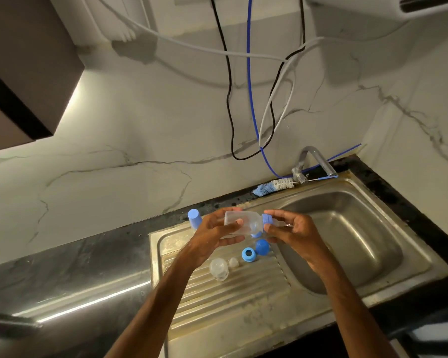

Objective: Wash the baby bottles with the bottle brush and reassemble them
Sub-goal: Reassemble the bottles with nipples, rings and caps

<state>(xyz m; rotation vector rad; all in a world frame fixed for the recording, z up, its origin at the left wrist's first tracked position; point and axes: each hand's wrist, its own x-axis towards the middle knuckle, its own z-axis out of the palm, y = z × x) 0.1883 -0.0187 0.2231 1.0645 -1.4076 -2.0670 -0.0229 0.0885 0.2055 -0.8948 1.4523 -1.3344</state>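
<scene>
Clear plastic bottle (239, 224) held sideways above the draining board (230, 306). Left hand (210, 236) curled round its body, right hand (295, 231) pinching the blue ring (267, 218) w/ teat. Prob. reassembly step. Next: twist ring snug, then fit cap (262, 246).

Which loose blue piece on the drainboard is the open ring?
The blue ring just left of the dome cap; only it shows a centre hole.

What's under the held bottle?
Below the bottle, on the drainboard: a blue ring, a blue dome cap, a large clear teat and a small clear teat. The left hand and right hand cover the rest.
</scene>
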